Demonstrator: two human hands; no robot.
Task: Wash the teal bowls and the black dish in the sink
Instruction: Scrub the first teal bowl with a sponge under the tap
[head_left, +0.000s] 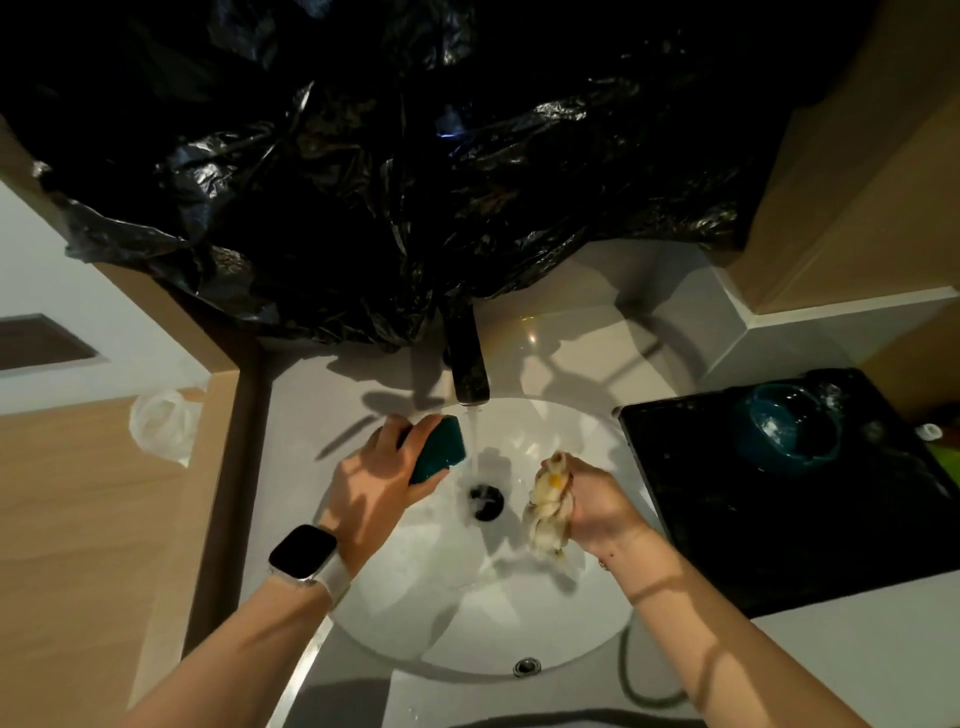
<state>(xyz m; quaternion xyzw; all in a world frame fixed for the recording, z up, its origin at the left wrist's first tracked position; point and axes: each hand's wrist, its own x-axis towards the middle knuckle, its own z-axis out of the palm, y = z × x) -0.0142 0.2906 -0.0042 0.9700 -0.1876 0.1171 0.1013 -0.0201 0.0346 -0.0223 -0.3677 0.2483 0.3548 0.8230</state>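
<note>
My left hand (376, 475) grips a teal bowl (439, 449) tilted on its side, close to the running water from the black tap (467, 364) over the white sink (519, 634). My right hand (597, 506) squeezes a bunched pale cloth (548, 506) with a yellow spot, above the right half of the basin. A second teal bowl (792, 428) sits on the black dish (727, 519), a flat dark tray on the counter to the right of the sink.
Crumpled black plastic sheeting (389, 182) hangs over the wall behind the tap. The drain (485, 501) lies between my hands. A white plastic bag (161, 421) sits on the wooden surface at left. A small white cap (930, 431) lies at far right.
</note>
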